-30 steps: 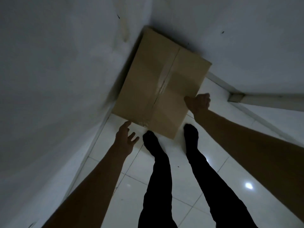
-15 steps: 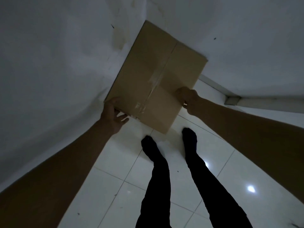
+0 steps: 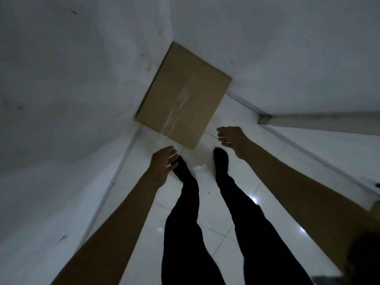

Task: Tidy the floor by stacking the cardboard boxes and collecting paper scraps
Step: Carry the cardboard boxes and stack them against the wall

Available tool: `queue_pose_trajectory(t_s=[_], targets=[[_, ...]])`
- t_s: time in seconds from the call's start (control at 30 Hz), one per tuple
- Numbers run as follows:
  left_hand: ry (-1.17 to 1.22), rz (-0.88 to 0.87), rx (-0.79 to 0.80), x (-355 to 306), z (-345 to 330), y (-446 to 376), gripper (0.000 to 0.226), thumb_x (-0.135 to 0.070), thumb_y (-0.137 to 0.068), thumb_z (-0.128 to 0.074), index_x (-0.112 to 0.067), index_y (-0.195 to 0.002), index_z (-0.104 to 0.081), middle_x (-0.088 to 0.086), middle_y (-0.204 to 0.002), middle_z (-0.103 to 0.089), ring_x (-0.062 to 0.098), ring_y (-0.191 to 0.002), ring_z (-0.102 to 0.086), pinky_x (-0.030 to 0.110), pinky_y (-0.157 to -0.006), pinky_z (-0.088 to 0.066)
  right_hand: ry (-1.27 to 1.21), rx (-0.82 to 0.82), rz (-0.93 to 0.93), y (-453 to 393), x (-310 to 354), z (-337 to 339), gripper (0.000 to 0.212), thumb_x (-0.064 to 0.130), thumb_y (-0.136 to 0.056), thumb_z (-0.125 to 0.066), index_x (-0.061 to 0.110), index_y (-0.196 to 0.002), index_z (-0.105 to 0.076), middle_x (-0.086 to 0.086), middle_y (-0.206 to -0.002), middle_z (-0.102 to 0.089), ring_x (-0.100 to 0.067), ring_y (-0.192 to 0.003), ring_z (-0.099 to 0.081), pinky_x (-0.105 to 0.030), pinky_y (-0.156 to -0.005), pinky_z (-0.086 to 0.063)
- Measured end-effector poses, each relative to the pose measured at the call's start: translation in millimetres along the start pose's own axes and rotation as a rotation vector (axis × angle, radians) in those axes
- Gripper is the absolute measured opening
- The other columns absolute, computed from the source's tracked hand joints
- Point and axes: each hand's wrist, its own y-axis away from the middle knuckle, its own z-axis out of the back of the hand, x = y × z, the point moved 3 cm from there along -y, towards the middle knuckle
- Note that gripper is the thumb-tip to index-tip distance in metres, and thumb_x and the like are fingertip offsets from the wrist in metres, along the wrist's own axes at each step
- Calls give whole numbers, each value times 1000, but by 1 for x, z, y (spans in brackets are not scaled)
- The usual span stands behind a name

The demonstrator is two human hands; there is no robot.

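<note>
Judging the cardboard box (image 3: 183,95) settled in the wall corner just beyond our feet, we hover our left hand (image 3: 162,163) and right hand (image 3: 231,138) spread, holding nothing, and should square it flush before stacking another.

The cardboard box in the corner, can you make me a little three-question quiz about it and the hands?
1. True or false: the left hand grips the cardboard box.
2. Where does the box sit? A) in the corner where two walls meet B) out on the open floor, away from the walls C) on a table
3. Fill in: down the middle of the box's top runs a strip of ____.

Key: 1 false, both the left and the right hand are off the box with relaxed fingers. 2 A. 3 tape.
</note>
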Motion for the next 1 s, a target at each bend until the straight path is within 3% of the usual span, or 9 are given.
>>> queue_pose_trajectory(t_s=[0.03, 0.1, 0.23, 0.37, 0.53, 0.7, 0.87, 1.0], targets=[[18, 6, 5, 6, -4, 22, 30, -21, -100, -54, -4, -125, -57, 11, -115, -64, 27, -110, -60, 42, -95, -48, -17, 10, -10, 21, -3, 6, 40, 11, -98, -57, -19, -126, -52, -11, -80, -53, -22, -70, -51, -31, -70, -45], [27, 7, 7, 17, -11, 70, 21, -20, -100, -54, -6, -113, -62, 10, -111, -65, 23, -101, -63, 38, -87, -50, -22, 9, -25, 68, -5, 21, 26, 9, -98, -57, -7, -117, -60, -11, -80, -56, -18, -67, -54, -25, -66, -46], [7, -6, -24, 32, -23, 151, 14, -20, -99, -56, -9, -102, -64, 10, -108, -65, 20, -94, -64, 31, -79, -53, 77, 9, 2, 135, -11, 51, 34, 13, -98, -58, -11, -121, -59, -17, -101, -61, -17, -74, -59, -26, -73, -50], [-39, -77, -33, 27, -39, 216, 14, -17, -99, -56, -7, -98, -65, 11, -103, -66, 22, -95, -63, 31, -82, -53, 75, 30, 45, 195, -6, 85, 30, 14, -98, -58, -8, -117, -61, -17, -104, -63, -20, -80, -61, -30, -80, -51], [-227, -237, -48, 15, -62, 278, 26, -18, -98, -56, -2, -118, -60, 14, -114, -66, 27, -105, -65, 34, -86, -53, 36, 57, 155, 246, 9, 125, 21, 13, -98, -58, -3, -111, -63, -15, -95, -64, -18, -72, -60, -27, -70, -49], [-661, -496, -68, -8, -86, 313, 18, -32, -93, -61, -24, -109, -64, 7, -116, -67, 22, -108, -63, 41, -97, -51, -4, 68, 273, 283, 36, 157, 11, 14, -97, -58, 11, -88, -62, -12, -92, -63, -16, -71, -60, -25, -67, -47], [-650, -519, 69, -28, -117, 334, 33, -28, -98, -56, -11, -126, -60, 5, -112, -65, 21, -105, -64, 31, -85, -53, -103, -11, 338, 309, 40, 183, 8, 13, -96, -60, 7, -93, -64, -12, -91, -65, -18, -74, -61, -27, -72, -51], [-697, -541, 114, -42, -128, 335, 28, -30, -98, -55, -14, -120, -61, 2, -109, -66, 20, -105, -64, 39, -94, -53, -201, -90, 331, 321, 20, 188, 16, 16, -97, -58, 3, -106, -64, -14, -101, -66, -22, -86, -64, -31, -81, -54]])
